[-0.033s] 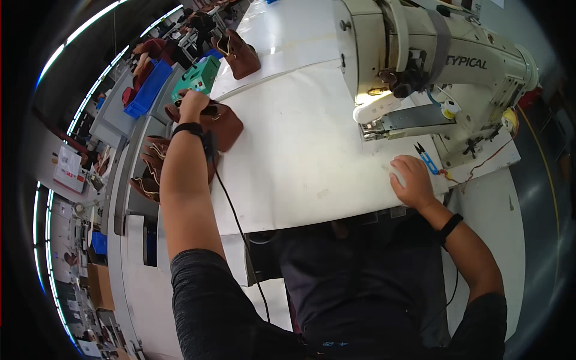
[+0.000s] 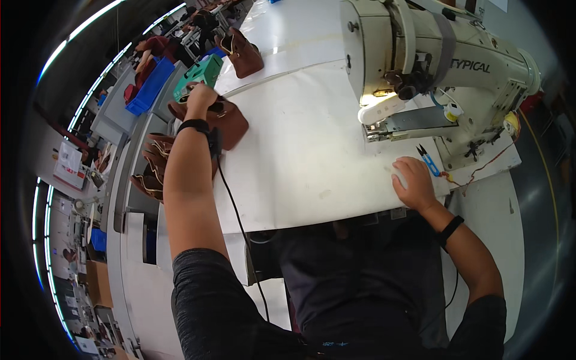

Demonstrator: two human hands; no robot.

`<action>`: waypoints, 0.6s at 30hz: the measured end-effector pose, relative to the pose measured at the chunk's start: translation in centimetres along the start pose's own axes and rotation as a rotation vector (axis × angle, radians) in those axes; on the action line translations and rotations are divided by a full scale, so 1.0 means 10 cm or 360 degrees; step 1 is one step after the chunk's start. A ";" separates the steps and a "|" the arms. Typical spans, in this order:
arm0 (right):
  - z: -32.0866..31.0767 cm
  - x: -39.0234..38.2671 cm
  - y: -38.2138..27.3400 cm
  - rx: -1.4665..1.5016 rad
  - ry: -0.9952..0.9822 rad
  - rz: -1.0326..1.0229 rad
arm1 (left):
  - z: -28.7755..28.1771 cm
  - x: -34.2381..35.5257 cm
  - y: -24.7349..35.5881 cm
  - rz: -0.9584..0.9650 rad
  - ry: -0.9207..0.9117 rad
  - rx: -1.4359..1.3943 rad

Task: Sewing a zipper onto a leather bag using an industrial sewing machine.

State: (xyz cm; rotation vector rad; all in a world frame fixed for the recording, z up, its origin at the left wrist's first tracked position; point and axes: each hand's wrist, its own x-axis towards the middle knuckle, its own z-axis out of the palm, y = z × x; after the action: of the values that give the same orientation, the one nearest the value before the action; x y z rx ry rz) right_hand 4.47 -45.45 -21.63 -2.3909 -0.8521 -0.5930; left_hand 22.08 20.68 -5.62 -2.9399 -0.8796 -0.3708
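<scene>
"How finished does the brown bag (image 2: pixel 234 129) look?"

"Its body seems already formed; what is left on it I can't tell; it's at half past ten from mid-view on the table (image 2: pixel 294 144), the left hand (image 2: pixel 201 99) over its top, fingers hidden, so I can't tell whether they're clamped; a second bag (image 2: pixel 247 62) stands at eleven, stacked bags (image 2: pixel 150 180) at nine; none sits at the sewing machine (image 2: pixel 471 69), two o'clock; the right hand (image 2: pixel 417 186) rests at three, thumb apart, beside blue snips (image 2: pixel 431 165)."

"Against the earlier frame?"

"Nearly identical; everything sits slightly toward three o'clock, probably a head shift."
</scene>
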 end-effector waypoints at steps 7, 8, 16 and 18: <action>0.01 -0.01 0.00 -0.0026 0.0006 -0.0022 | -0.58 -1.52 1.30 0.1256 0.0246 0.0034; 0.01 -0.02 0.01 -0.0047 -0.0005 0.0008 | -0.62 -1.80 1.38 0.1331 0.0313 -0.0144; 0.01 -0.05 0.04 -0.0049 0.0049 -0.0061 | -0.45 -2.30 1.16 0.1362 0.0586 0.0448; 0.01 -0.04 0.05 -0.0036 0.0067 -0.0059 | -0.39 -2.18 0.84 0.1213 0.0492 0.0556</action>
State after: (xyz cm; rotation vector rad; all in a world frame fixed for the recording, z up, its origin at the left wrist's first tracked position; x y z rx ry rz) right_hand 4.51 -45.89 -22.13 -2.3788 -0.8774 -0.6685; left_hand 8.16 1.56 -7.01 -2.5332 0.2081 -0.5199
